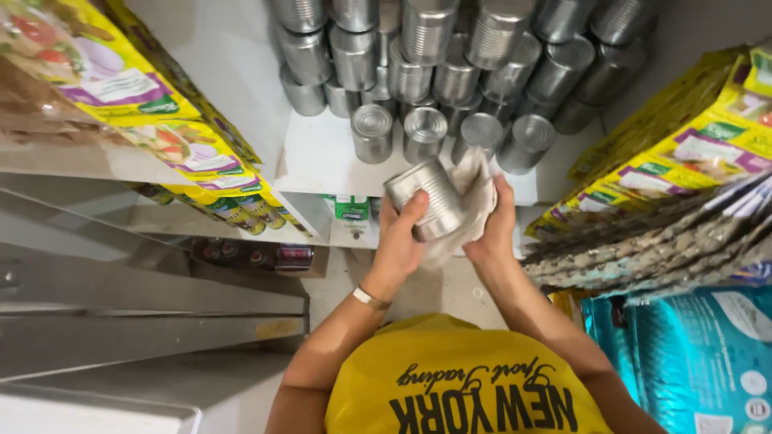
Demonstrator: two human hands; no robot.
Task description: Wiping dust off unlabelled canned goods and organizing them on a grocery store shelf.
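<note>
- Yellow shirt (450,378) fills the bottom of my view, soft cotton with dark lettering, and both forearms reach up from it.
- Stacked cans (450,48) on the white shelf (322,157) are the biggest risk, I think: bare ribbed steel cylinders piled in leaning rows, smooth lids, nothing bracing them. A knock from my elbow could send several rolling off.
- Yellow packs (691,145) slope at my right over grey speckled packs, glossy and slick; they look ready to slide if brushed.
- More yellow packs (145,104) line the left shelves.
- Can (426,197) sits tilted between my hands, just in front of the shelf edge; its ribbed wall is shiny and could slip.
- Cloth (474,193), pale and crumpled, wraps the can's right side.
- Left hand (400,237) clamps the can from below, thumb across its wall.
- Right hand (494,221) presses the cloth against the can, fingers closed.
</note>
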